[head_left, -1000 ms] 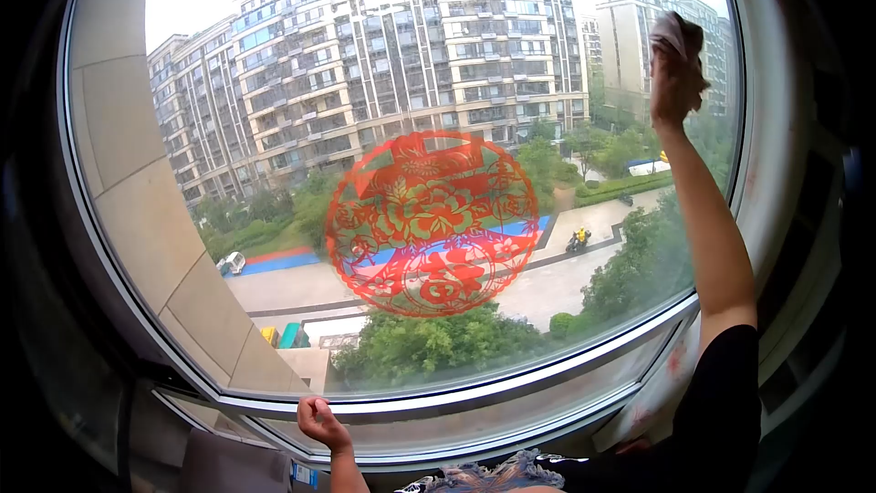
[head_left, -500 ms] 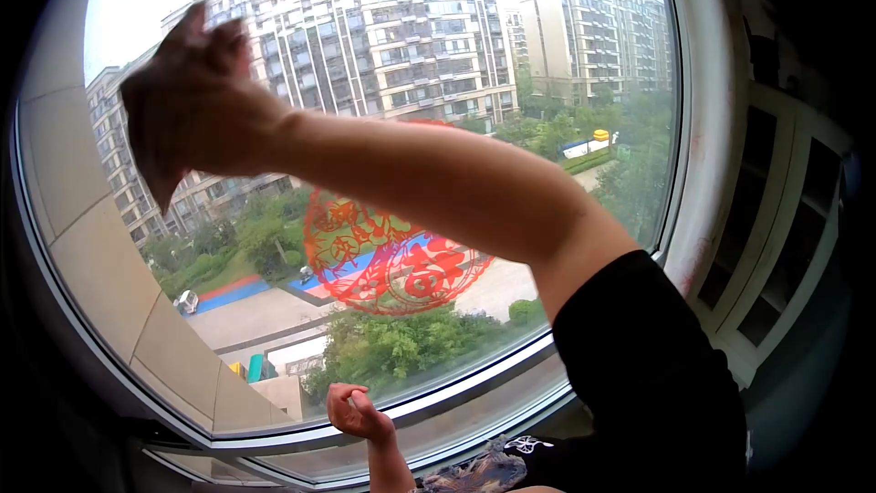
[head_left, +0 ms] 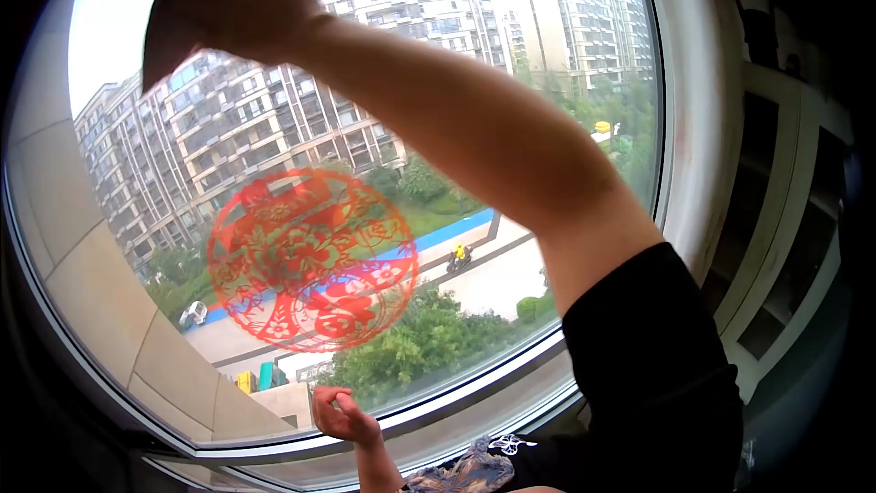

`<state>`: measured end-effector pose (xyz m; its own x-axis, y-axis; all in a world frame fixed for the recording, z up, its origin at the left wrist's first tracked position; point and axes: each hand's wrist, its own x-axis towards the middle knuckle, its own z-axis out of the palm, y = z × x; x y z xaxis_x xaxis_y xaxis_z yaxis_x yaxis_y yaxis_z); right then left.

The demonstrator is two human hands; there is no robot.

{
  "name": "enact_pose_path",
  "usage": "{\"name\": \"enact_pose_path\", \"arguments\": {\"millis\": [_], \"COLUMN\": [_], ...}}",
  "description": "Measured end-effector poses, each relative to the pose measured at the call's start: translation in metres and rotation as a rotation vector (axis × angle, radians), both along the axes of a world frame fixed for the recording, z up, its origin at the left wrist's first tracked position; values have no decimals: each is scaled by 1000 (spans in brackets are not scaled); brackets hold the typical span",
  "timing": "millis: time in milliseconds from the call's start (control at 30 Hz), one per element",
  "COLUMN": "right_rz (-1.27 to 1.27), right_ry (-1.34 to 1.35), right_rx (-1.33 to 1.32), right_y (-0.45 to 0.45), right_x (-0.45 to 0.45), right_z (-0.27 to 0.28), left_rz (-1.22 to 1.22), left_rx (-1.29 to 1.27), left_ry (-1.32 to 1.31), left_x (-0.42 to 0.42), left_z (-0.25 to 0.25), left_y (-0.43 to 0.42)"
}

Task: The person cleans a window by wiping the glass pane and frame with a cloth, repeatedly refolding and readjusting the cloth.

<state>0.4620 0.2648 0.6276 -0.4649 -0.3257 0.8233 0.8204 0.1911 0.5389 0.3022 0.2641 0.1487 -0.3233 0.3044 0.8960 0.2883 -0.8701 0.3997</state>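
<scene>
"What is filling the background?"

"A large window is taking up most of the view, its pale frame (head_left: 493, 382) curving along the bottom, and daylight is coming through the glass."

"And the hands?"

"The right hand (head_left: 260, 9) is sweeping across to the upper left, closing around a dark cloth (head_left: 171, 23). One corner of the cloth is hanging down. The top edge is cutting off part of the hand and blur is softening it, so I'm not managing to tell whether the cloth is touching the glass."

"What is that motion changing?"

"The bare forearm is slanting above the round red decoration (head_left: 313, 260), leaving its whole circle showing. Behind the arm, a black sleeve (head_left: 657, 356) is covering the elbow's upper side."

"And the other one?"

"The left hand (head_left: 342, 415) is curling into a loose fist beside the lower frame, thumb resting against the fingers, with nothing showing in it."

"Farther out?"

"Trees (head_left: 411, 347) and tall buildings (head_left: 584, 27) are standing outside, and a person in yellow (head_left: 460, 252) is sitting on a motorbike. Indoors, a pale cabinet (head_left: 776, 210) is standing at the right."

"Any brands or writing?"

"I'm finding none to read. The decoration's lower part is carrying a character-like shape, but its detail isn't coming through clearly."
</scene>
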Motion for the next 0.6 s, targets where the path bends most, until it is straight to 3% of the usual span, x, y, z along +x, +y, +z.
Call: {"name": "enact_pose_path", "arguments": {"millis": [33,67,133,200,233,267,300,367,433,500,533,567,600], "right_rz": [21,251,227,-201,-54,-222,-209,-363,-425,-323,-427,-402,-124], "right_ry": [-33,-13,74,104,251,377,382,568,598,406,329,375,454], "right_rx": [183,-116,-133,373,130,131,80,286,195,297,325,278,101], "right_y": [15,-1,-26,-14,-52,-45,-68,-52,-59,-80,-91,-94,-94], "right_x": [35,58,120,219,233,286,310,408,484,524,525,534,537], "right_z": [13,20,28,47,32,35,20,13,-8,-42,-55,-67,-78], "left_rz": [6,21,40,56,61,52,44,58,62,52,37,39,46], "left_rx": [0,6,9,28,24,16,9,8,13,2,-1,-7,31], "left_ry": [-2,20,40,37,29,30,31,28,127,142,163,161,185], "left_x": [10,21,41,58,66,73,82,97,105,109,111,112,110], "left_z": [3,6,10,12,11,11,11,9,11,11,12,12,13], "left_y": [-5,-9,-16,-19,-21,-21,-22,-24,-29,-31,-33,-33,-32]}}
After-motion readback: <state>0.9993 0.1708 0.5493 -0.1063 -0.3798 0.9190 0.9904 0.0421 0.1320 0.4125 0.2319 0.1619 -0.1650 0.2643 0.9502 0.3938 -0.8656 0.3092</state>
